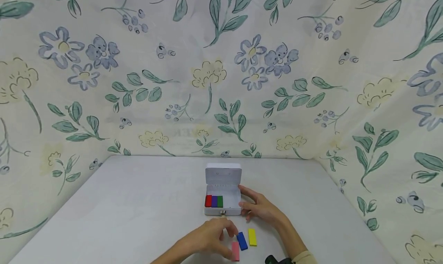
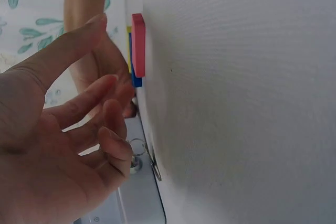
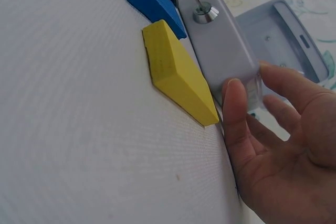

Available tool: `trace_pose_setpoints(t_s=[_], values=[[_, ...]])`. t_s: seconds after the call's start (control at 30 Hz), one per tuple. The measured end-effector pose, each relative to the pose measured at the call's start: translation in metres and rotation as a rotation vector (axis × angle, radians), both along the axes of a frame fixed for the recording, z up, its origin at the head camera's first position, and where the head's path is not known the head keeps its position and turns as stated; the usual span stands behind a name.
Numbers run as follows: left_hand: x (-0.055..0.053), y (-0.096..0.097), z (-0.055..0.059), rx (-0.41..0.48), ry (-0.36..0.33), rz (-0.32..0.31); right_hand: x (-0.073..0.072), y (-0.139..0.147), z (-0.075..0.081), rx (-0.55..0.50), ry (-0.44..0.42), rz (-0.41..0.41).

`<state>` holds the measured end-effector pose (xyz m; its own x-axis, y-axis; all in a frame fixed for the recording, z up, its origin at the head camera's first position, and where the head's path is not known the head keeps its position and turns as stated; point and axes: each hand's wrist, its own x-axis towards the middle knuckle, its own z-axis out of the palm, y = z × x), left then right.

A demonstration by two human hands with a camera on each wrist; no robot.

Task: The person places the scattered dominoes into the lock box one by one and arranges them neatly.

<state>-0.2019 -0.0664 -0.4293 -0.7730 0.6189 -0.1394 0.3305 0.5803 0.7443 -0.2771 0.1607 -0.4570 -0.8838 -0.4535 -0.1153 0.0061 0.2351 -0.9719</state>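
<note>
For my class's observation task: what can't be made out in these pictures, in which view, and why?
- Right wrist: one end of the blue block, cut off by the top edge.
- Left wrist: most of the yellow block, behind the blue and pink block.
- Left wrist: part of the box, behind the left hand.
- Head: the dark object, cut off by the bottom edge.

A pale beige sleeve (image 1: 305,258) covers the right arm at the lower edge of the frame, right of centre. Against it sits a dark, rounded piece (image 1: 277,260) with some green. Both the left hand (image 1: 212,236) and right hand (image 1: 261,208) are bare.
</note>
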Motion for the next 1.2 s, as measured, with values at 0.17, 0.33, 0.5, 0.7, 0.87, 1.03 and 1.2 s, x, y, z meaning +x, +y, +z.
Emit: trace_pose_setpoints(t_s=[0.17,0.33,0.5,0.7,0.87,1.03,1.2], values=[[0.000,0.002,-0.001,-0.016,-0.024,-0.029,-0.001,0.001,-0.002,-0.003,-0.009,-0.001],[-0.003,0.002,-0.005,-0.008,-0.023,-0.072,-0.001,0.001,-0.002,-0.019,-0.016,0.013],[-0.007,0.003,-0.010,-0.033,0.005,-0.124,0.000,0.001,-0.004,-0.024,-0.015,0.018],[-0.001,0.008,-0.008,-0.026,0.016,-0.103,0.001,0.001,-0.004,-0.030,-0.022,0.023],[-0.001,0.010,-0.010,-0.060,0.048,-0.087,0.001,0.001,-0.004,-0.028,-0.011,0.023],[-0.002,0.010,-0.011,-0.076,0.083,-0.092,0.000,0.002,-0.004,-0.037,-0.009,0.029],[-0.003,0.012,-0.009,-0.094,0.124,-0.093,-0.001,0.003,-0.003,-0.041,-0.006,0.034]])
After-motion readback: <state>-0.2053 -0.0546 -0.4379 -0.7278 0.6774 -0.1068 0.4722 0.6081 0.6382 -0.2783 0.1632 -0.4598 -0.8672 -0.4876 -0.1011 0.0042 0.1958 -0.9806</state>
